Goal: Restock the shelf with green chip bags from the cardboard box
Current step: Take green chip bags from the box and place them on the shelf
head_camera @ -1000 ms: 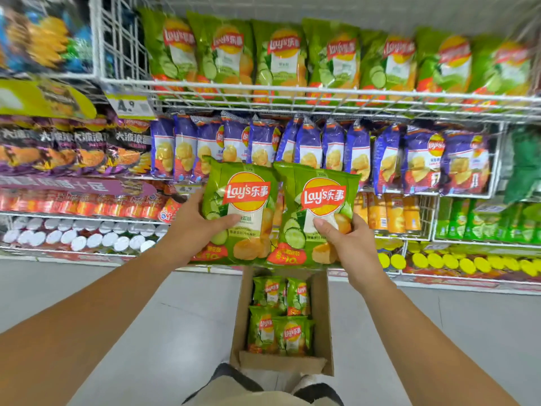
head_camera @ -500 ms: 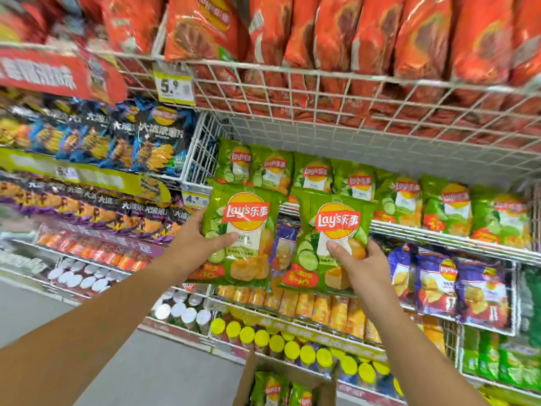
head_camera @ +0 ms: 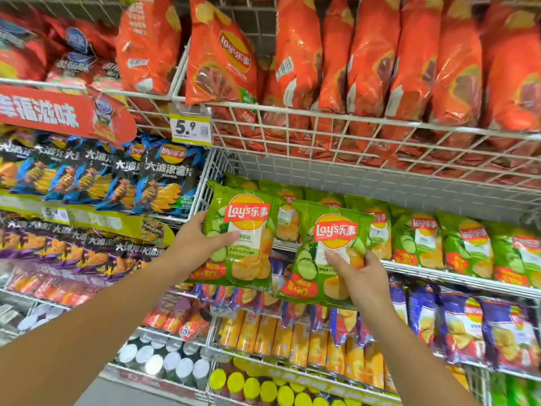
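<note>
My left hand [head_camera: 195, 244] grips a green chip bag [head_camera: 244, 227] by its left edge, thumb across the front. My right hand [head_camera: 358, 281] grips a second green chip bag [head_camera: 328, 232] from below. Both bags are upright, side by side, at the left end of the white wire shelf [head_camera: 456, 278]. That shelf carries a row of the same green bags [head_camera: 465, 244] running to the right. The cardboard box is out of view.
Red chip bags [head_camera: 366, 68] fill the wire basket above, with a 5.9 price tag [head_camera: 191, 129] on its rim. Black and blue bags [head_camera: 164, 183] sit to the left. Purple bags [head_camera: 468, 326], orange tubes [head_camera: 292, 341] and yellow-lidded cans [head_camera: 263, 388] fill lower shelves.
The view tilted up from the floor and box to the shelves. Both hands carried the two green bags upward and closer to the shelf of green bags. The box has dropped out of view.
</note>
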